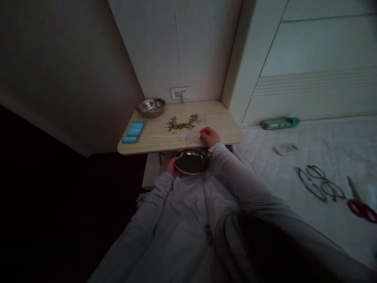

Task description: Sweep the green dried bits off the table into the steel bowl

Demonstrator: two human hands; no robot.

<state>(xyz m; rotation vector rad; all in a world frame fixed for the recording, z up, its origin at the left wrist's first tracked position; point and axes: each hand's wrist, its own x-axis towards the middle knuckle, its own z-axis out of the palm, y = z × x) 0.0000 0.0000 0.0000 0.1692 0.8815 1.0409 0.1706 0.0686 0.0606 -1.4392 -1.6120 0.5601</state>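
Note:
My left hand (171,166) grips the left rim of a round metal plate (191,161), held just below the front edge of a small wooden table (224,122). My right hand (209,136) rests on the tabletop near its front edge, fingers curled on a small pale sheet-like piece (193,136). Just behind it a scatter of small dark seeds or grains (183,124) lies in the middle of the table.
A metal bowl (151,107) stands at the table's back left, a blue flat object (134,131) at its left front. A wall socket (180,93) is behind. On the white bed to the right lie a green case (279,123), a remote (287,149), glasses (319,182) and red-handled scissors (361,204).

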